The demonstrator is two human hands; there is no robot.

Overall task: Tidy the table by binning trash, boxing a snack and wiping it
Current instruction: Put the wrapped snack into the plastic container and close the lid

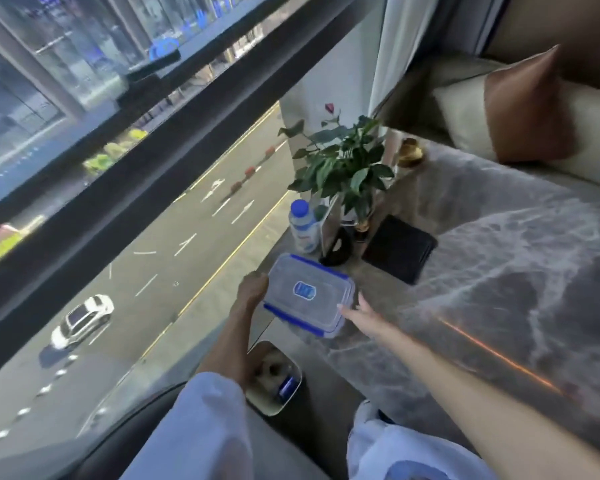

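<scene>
A clear plastic box with blue clips and a closed lid (309,294) rests at the near left corner of the grey marble table (499,271). My left hand (252,289) grips the box's left edge. On the box's right side, my right hand (357,313) touches it with spread fingers. What is inside the box cannot be made out. Below the table edge stands a small bin (274,407) with crumpled trash and a blue item inside.
A water bottle (303,225), a potted plant (343,168) and a black square mat (400,247) stand behind the box. A small gold ornament (409,152) sits further back. A cushioned sofa (520,109) borders the far side. A large window is on the left.
</scene>
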